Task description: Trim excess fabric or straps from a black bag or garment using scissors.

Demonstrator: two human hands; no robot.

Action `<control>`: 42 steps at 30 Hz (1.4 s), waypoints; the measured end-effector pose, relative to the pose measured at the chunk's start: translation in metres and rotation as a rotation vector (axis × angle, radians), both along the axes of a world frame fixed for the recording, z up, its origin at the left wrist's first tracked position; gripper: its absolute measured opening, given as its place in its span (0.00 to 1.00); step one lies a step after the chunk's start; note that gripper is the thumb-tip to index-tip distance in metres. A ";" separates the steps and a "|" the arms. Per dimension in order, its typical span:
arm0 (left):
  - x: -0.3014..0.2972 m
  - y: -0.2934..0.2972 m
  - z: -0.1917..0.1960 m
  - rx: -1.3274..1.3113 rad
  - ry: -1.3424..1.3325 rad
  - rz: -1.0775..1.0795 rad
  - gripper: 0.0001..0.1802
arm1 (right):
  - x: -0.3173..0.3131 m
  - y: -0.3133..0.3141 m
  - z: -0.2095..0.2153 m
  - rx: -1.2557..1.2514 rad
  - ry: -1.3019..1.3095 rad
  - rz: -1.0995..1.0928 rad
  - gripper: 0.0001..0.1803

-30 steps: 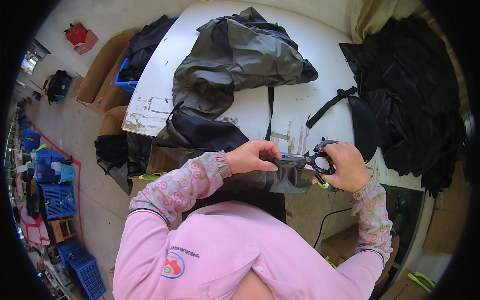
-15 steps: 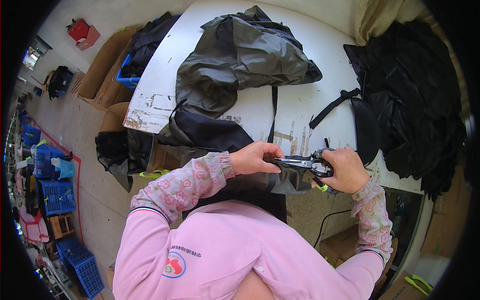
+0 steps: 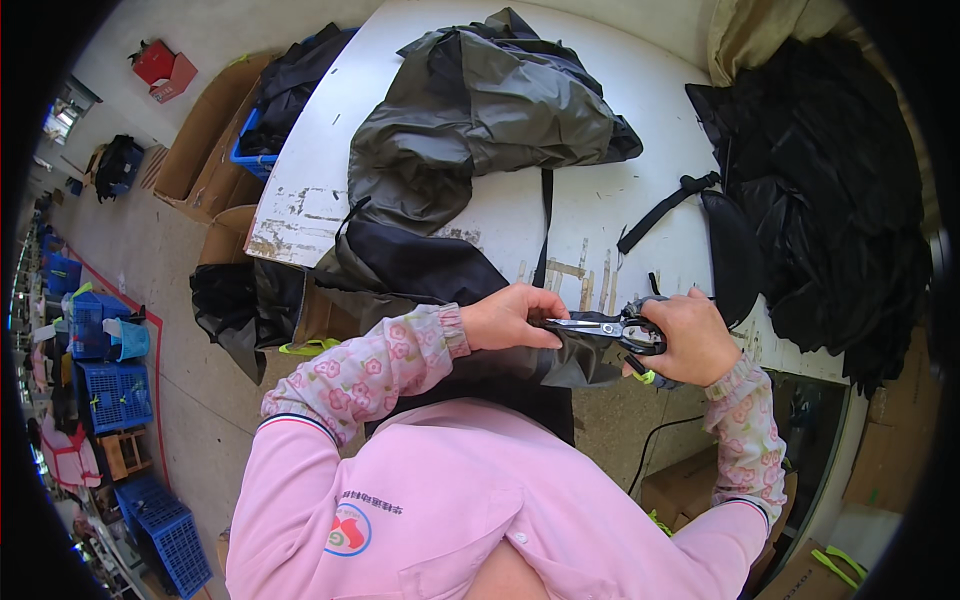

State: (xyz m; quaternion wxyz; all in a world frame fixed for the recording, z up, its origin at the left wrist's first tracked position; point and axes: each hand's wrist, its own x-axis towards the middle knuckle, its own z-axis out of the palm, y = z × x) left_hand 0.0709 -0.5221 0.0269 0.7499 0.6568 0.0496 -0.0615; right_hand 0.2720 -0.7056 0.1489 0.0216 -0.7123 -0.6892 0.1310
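My right hand (image 3: 692, 335) is closed round the black handles of a pair of scissors (image 3: 598, 327), whose metal blades point left. The blade tips lie right beside the fingers of my left hand (image 3: 512, 318). Thumb and forefinger of that hand pinch a dark edge of the grey and black fabric piece (image 3: 420, 130). This piece spreads crumpled over the white table and hangs down its near edge, and a thin black strap (image 3: 547, 225) trails from it. What lies between the blades is too small to make out. A dark band with a yellow-green bit (image 3: 645, 374) hangs below my right hand.
A large heap of black fabric pieces (image 3: 820, 210) covers the right of the white table (image 3: 310, 165), with a loose black strap (image 3: 660, 215) beside it. Left of the table stand cardboard boxes (image 3: 205, 150) and a blue crate (image 3: 250, 160). Thread scraps dot the tabletop.
Both hands keep the same hold and nearly the same place. The scissors and fabric show only a very slight shift.
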 end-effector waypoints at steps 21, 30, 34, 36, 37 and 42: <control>-0.004 0.000 0.001 0.151 -0.015 0.020 0.14 | -0.017 0.014 -0.007 0.100 0.085 0.001 0.28; -0.003 -0.004 -0.005 0.068 -0.009 0.015 0.14 | -0.007 0.006 0.003 -0.012 -0.055 0.014 0.27; -0.002 -0.005 -0.006 0.007 -0.024 0.007 0.14 | -0.007 0.005 0.004 -0.035 -0.050 0.004 0.25; -0.003 -0.005 -0.006 0.026 -0.034 0.013 0.14 | -0.006 0.004 0.003 -0.054 -0.046 -0.003 0.24; -0.003 -0.005 -0.005 0.027 -0.033 0.014 0.14 | -0.005 0.004 0.002 -0.059 -0.046 -0.003 0.24; -0.002 -0.005 -0.004 -0.009 -0.057 0.023 0.14 | -0.001 -0.003 0.002 -0.116 -0.055 -0.024 0.24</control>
